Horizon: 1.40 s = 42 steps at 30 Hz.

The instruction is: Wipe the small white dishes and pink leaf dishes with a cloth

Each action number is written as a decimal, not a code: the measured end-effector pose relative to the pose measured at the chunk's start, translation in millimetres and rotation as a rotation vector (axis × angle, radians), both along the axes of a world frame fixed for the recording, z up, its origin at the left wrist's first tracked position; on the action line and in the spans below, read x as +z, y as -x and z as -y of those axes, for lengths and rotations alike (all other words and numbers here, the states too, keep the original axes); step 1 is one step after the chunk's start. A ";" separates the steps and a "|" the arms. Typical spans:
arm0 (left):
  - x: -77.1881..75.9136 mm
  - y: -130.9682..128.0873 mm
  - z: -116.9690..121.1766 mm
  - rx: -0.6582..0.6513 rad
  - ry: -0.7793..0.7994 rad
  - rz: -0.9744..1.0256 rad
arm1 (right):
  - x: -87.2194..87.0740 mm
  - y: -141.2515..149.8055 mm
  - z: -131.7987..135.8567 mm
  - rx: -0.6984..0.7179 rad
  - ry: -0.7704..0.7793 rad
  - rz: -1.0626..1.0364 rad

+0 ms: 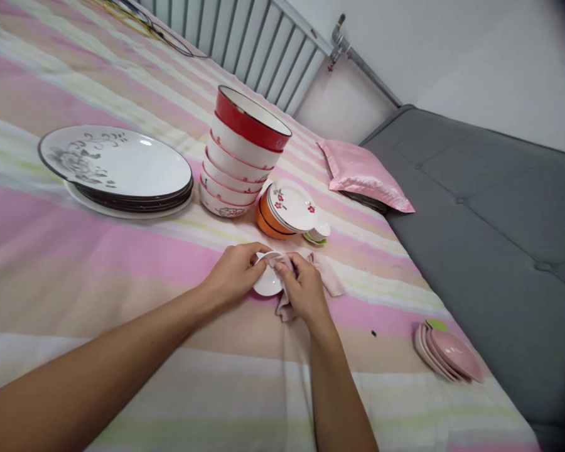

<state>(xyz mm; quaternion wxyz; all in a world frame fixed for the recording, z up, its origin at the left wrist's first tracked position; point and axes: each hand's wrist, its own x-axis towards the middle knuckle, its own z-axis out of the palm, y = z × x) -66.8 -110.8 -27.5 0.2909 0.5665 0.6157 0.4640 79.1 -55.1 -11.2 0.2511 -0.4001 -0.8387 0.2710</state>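
Note:
A small white dish [266, 284] is held up between my two hands, over the bed. My left hand [238, 269] is closed on its left rim, thumb on the inside. My right hand [302, 284] pinches a pale pink cloth [286, 309] against the dish's right rim, and part of the cloth hangs below the fingers. Just beyond the hands stands a stack of small white flowered plates [292, 204] on orange bowls [270, 221]. Beside it are small white dishes [318, 231] with a green one at the bottom.
Tall stacked red and white bowls [245, 147] and a pile of large plates [132, 166] stand on the striped bedsheet [179, 370]. Pink dishes [452, 353] lie at right, near the grey headboard [480, 207]. A pink pillow [365, 172] and cables [145, 25] lie farther off.

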 end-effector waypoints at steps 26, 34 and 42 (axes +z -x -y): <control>-4.7 -7.5 -0.6 -0.050 0.053 0.153 | -3.1 4.9 4.2 -0.209 -0.191 0.250; -2.4 -6.4 0.1 -0.078 0.098 0.131 | -1.5 5.8 4.4 -0.205 -0.226 0.253; 2.1 -3.3 2.2 -0.086 0.157 -0.136 | -5.1 4.5 3.6 -0.163 -0.324 0.298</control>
